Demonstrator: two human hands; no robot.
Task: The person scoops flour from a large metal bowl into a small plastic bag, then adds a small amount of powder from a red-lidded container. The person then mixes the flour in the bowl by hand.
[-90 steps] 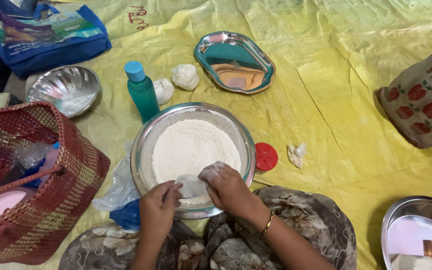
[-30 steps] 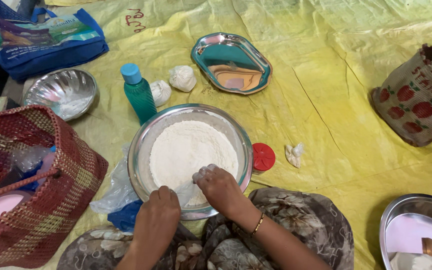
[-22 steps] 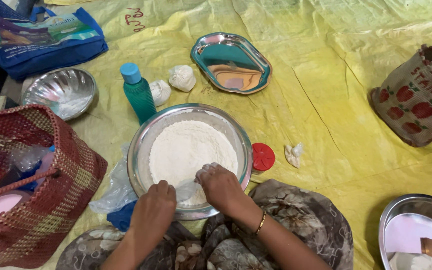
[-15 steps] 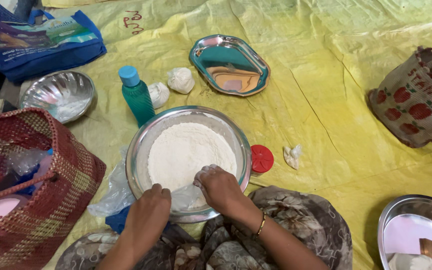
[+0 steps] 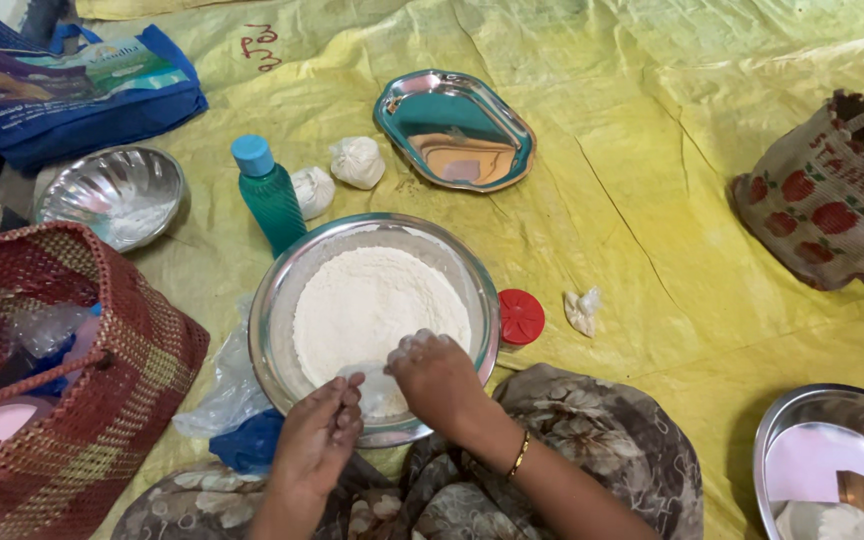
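Yellow plastic sheeting point(image 5: 652, 200) covers the floor, wrinkled and shiny. On it, near the person's lap, sits a big round steel plate point(image 5: 282, 300) with a wide heap of white flour point(image 5: 372, 300) in it.

Both hands are at the near edge of the flour. The left hand point(image 5: 320, 435) rests on the plate's rim with its fingers held close together, and the tips touch a small pale lump point(image 5: 377, 385) in the flour. The right hand point(image 5: 437, 375) lies curled over the flour, fingers bent down and dusted white, pressing on the same lump. A thin gold bangle point(image 5: 519, 455) is on the right wrist.

Just behind the plate stands a green bottle point(image 5: 270, 200) with a blue cap. Two small white tied bags point(image 5: 357, 162) lie beside it. Farther back is a shiny oval tray point(image 5: 455, 128). A red lid point(image 5: 520, 315) lies right next to the plate. A red woven basket point(image 5: 72, 380) stands on the left, and a small steel bowl point(image 5: 110, 195) sits behind it. A blue bag point(image 5: 82, 85) is in the far corner.
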